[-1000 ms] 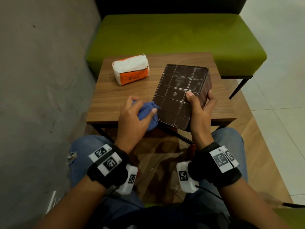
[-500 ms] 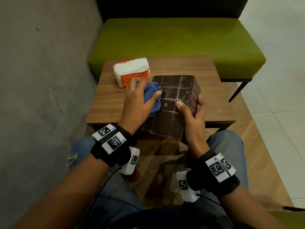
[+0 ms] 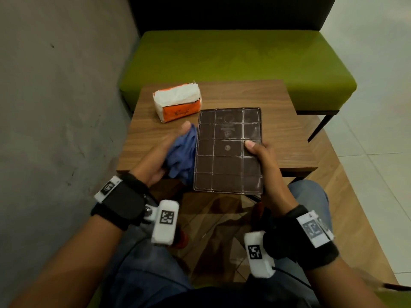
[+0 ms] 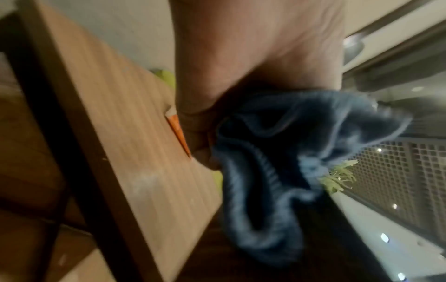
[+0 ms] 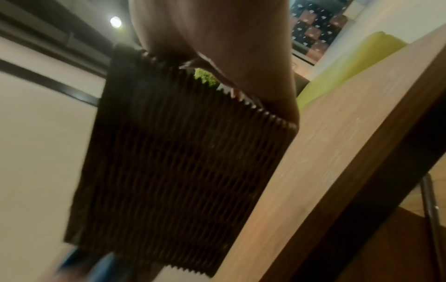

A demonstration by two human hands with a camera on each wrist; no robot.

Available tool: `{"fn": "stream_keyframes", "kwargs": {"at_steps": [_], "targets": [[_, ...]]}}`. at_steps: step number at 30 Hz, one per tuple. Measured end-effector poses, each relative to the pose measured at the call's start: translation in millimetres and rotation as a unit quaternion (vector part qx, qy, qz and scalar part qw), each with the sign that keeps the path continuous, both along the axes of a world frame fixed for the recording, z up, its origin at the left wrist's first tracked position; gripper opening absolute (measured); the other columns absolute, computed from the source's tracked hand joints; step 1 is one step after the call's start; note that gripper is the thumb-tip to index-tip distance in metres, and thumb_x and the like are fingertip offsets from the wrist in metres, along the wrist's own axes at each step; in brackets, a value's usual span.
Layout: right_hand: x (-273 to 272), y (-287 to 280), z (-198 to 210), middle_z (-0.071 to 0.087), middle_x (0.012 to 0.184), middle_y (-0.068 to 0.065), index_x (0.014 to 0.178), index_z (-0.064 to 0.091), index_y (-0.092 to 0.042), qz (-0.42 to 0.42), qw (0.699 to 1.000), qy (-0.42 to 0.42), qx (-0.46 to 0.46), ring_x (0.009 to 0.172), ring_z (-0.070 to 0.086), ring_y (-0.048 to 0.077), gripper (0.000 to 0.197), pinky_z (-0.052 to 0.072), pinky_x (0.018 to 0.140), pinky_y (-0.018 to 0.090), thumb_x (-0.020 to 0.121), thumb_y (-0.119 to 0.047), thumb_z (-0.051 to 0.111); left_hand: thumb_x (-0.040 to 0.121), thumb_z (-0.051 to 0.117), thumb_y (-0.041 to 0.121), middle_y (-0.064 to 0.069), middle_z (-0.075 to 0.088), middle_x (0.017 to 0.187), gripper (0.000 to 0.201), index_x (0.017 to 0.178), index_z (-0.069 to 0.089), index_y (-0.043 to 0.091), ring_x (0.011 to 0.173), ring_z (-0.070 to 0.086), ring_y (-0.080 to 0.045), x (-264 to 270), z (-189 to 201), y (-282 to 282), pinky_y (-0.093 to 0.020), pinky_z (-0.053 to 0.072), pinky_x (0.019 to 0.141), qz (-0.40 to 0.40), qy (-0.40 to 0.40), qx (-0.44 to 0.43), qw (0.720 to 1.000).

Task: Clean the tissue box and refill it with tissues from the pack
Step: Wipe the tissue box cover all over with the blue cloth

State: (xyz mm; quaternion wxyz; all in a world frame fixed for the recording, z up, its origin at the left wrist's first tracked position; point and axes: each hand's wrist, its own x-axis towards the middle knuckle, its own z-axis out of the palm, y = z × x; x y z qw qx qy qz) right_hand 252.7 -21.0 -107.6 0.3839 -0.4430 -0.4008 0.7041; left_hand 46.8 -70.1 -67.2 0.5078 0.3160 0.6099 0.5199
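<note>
Brown tissue box (image 3: 229, 150) in right grip (image 3: 265, 165), cloth (image 3: 182, 156) left

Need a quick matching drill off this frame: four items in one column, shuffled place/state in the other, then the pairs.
Column A
1. tissue box
2. blue cloth
3. tissue pack
4. green bench

Column B
a. bunched in the left hand, against the box's left side
b. lying on the wooden table, far left, untouched
c. behind the table
d. held by the right hand, grid-patterned face up

Pairs: 1-d, 2-a, 3-b, 4-c
</note>
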Motion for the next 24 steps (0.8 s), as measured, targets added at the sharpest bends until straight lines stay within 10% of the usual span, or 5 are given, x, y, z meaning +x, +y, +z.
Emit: {"fn": "stream_keyframes", "kwargs": {"at_steps": [5,11,14,19,24], "targets": [[8.1,13.4,16.2,0.065,0.124,0.013,0.139,0.043,-0.019,0.11,0.993,-0.036,0.025,0.1,0.071,0.025,0.067,0.06,0.073,0.037,0.08,-0.04,0.067,0.084,0.06,0.031,0.005,0.072,0.074,0.009,0.086,0.058,0.023,0.061,0.069,-0.003,17.6,-7.7,-26.8,-0.019,0.056,0.057,-0.037,-0.103,-0.077,0.991],[15.1,20.6,38.9,0.062,0.122,-0.002,0.127,0.05,-0.038,0.095,0.989,-0.082,0.076,0.11,0.065,0.022,0.059,0.056,0.088,0.043,0.08,-0.073,0.047,0.068,0.067,0.036,-0.009,0.074,0.097,0.036,0.097,0.07,0.016,0.089,0.071,-0.022,35.6,-16.4,-21.3,-0.035,0.055,0.08,0.005,-0.223,-0.068,0.972],[17.0,13.0,24.5,0.048,0.142,0.0,0.145,0.028,-0.041,-0.012,0.996,-0.04,0.08,0.124,0.054,0.02,0.11,0.048,0.098,0.046,0.051,-0.087,0.063,0.068,0.074,0.037,-0.011,0.071,0.108,0.042,0.103,0.071,0.014,0.097,0.069,-0.024,45.6,-24.5,-16.5,-0.035,0.055,0.08,0.016,-0.286,-0.049,0.957],[-0.9,-8.2,-4.3,0.036,0.153,0.004,0.153,0.001,-0.036,-0.034,0.995,0.006,0.088,0.134,0.047,0.023,0.127,0.041,0.107,0.057,0.059,-0.055,0.085,0.074,0.067,0.047,-0.013,0.062,0.126,0.063,0.124,0.059,0.011,0.118,0.058,-0.027,54.1,-31.2,-10.2,-0.042,0.041,0.103,-0.041,-0.311,-0.052,0.948],[4.2,2.4,2.2,0.035,0.155,-0.004,0.155,-0.003,-0.034,-0.1,0.985,0.003,0.143,0.134,0.048,0.014,0.101,0.047,0.106,0.037,0.084,-0.025,0.068,0.06,0.073,0.064,-0.006,0.065,0.116,0.084,0.126,0.048,0.018,0.107,0.063,-0.023,31.5,-33.6,-7.6,-0.043,0.048,0.097,0.093,-0.071,-0.021,0.993]]}}
